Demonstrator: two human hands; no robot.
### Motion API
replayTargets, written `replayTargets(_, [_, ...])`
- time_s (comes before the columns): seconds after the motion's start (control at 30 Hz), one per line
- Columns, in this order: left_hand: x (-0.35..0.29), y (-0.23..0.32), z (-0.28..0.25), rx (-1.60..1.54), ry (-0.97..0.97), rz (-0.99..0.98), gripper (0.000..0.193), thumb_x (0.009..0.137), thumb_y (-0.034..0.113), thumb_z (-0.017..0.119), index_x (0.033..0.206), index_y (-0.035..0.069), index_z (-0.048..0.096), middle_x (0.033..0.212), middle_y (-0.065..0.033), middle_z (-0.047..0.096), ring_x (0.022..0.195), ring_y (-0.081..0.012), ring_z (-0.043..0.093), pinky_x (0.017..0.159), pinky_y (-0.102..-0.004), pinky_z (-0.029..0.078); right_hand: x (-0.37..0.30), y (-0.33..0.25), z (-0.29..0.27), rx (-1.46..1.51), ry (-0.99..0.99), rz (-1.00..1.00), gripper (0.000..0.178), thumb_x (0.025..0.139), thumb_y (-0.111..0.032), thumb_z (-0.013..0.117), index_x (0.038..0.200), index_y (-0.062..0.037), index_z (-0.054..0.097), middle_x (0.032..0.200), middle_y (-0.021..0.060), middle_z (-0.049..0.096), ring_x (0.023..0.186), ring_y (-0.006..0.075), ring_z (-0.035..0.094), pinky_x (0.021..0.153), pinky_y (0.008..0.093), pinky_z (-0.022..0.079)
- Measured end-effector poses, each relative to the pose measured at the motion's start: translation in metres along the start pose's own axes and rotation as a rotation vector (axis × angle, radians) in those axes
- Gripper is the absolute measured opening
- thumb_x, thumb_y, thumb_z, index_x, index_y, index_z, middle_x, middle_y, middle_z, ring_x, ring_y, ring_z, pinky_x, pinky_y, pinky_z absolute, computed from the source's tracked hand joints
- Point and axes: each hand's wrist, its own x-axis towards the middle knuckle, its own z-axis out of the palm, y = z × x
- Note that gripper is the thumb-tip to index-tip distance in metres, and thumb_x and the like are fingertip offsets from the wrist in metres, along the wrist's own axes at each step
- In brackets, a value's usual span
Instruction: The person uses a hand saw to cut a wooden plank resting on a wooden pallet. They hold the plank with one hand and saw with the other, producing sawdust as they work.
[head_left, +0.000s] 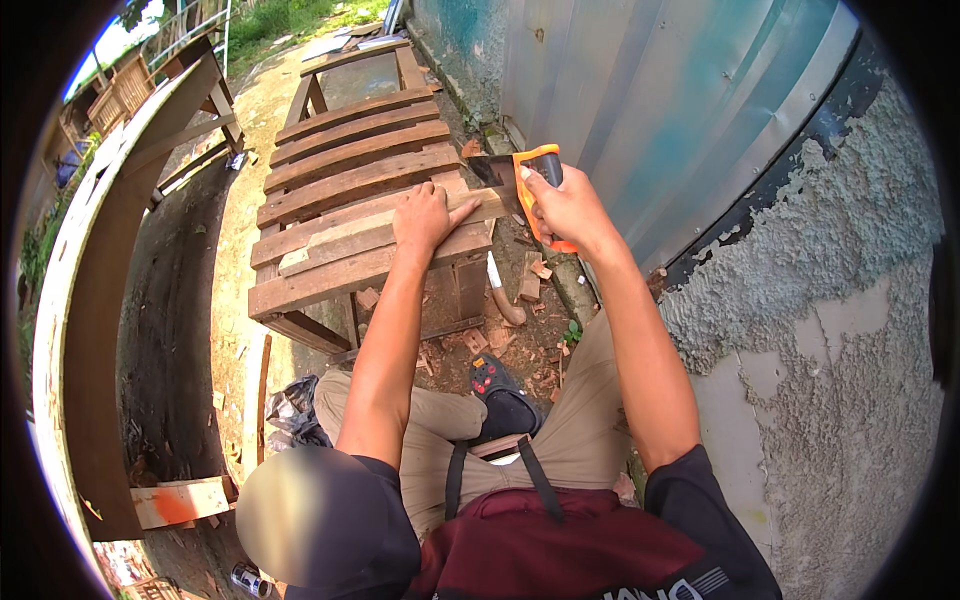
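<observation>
My right hand (pixel 568 208) is closed round the black-and-orange handle of a handsaw (pixel 522 195). Its dark blade (pixel 492 172) points away to the left, beside the right end of a short wooden plank (pixel 355 236); I cannot tell whether the teeth touch the wood. That plank lies across a slatted wooden bench (pixel 360 182). My left hand (pixel 425 215) presses down on the plank near its right end, fingers curled over the far side and thumb stretched towards the saw.
A tool with a curved wooden handle (pixel 508 305) leans by the bench's right side. Wood chips and offcuts (pixel 530 275) litter the ground by my shoe (pixel 500 400). A corrugated metal sheet (pixel 640 100) and rough wall (pixel 800 330) rise on the right. A long wooden frame (pixel 95 330) stands left.
</observation>
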Motion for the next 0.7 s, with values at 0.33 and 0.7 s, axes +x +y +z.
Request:
replayTargets(0.33, [-0.003, -0.009, -0.005, 0.071, -0.116, 0.115, 0.090, 0.083, 0.082, 0.057, 0.112, -0.002, 0.066, 0.115, -0.0150, 0.064, 0.114, -0.0317, 0.061, 0.097, -0.0486, 0.047, -0.054, 0.080, 0.031, -0.137, 0.208, -0.387, 0.030, 0.100, -0.027, 0.066, 0.110, 0.0009, 0.065, 0.078, 0.0114, 0.066, 0.074, 0.0214, 0.064, 0.073, 0.0376, 0.051])
replayTargets(0.7, [-0.010, -0.012, 0.007, 0.033, 0.014, 0.140, 0.091, 0.077, 0.080, 0.064, 0.109, -0.005, 0.063, 0.112, -0.0154, 0.058, 0.109, -0.0322, 0.062, 0.094, -0.0456, 0.050, -0.056, 0.114, 0.036, 0.188, 0.191, -0.340, 0.029, 0.104, -0.031, 0.065, 0.098, -0.0040, 0.058, 0.064, -0.0021, 0.053, 0.046, 0.0066, 0.047, 0.041, 0.0252, 0.036])
